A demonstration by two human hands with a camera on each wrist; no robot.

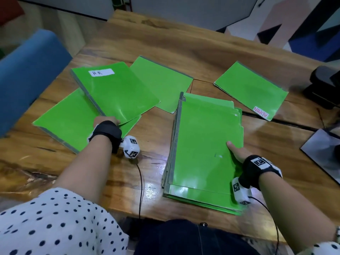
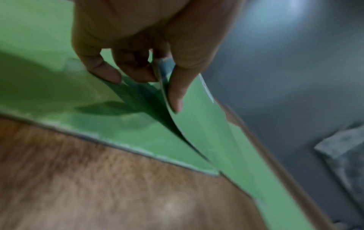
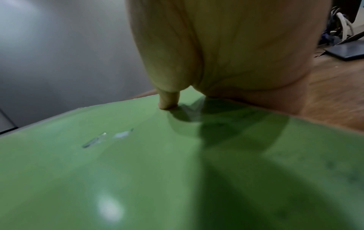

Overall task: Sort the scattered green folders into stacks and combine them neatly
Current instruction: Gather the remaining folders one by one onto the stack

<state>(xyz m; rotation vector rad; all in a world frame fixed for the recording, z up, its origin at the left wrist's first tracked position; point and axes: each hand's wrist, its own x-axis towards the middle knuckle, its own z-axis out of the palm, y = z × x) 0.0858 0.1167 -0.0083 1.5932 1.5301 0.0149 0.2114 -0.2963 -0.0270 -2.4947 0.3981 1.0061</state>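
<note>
Green folders lie scattered on a wooden table (image 1: 184, 52). My left hand (image 1: 104, 122) pinches the near corner of the folder labelled HR (image 1: 114, 92), thumb on top and fingers under it (image 2: 177, 96); that corner is raised off a lower green folder (image 1: 68, 118) (image 2: 59, 93). My right hand (image 1: 237, 151) grips the right edge of a stack of several green folders (image 1: 204, 150), thumb on the top cover (image 3: 169, 101), fingers hidden under the edge. A plain green folder (image 1: 161, 83) lies behind, and one labelled ADMIN (image 1: 252, 91) at the far right.
A blue chair back (image 1: 27, 74) stands at the table's left edge. A dark device (image 1: 325, 87) sits at the far right, and a dark glossy flat object (image 1: 323, 153) lies near the right edge. Cables run from both wrist cameras toward my lap.
</note>
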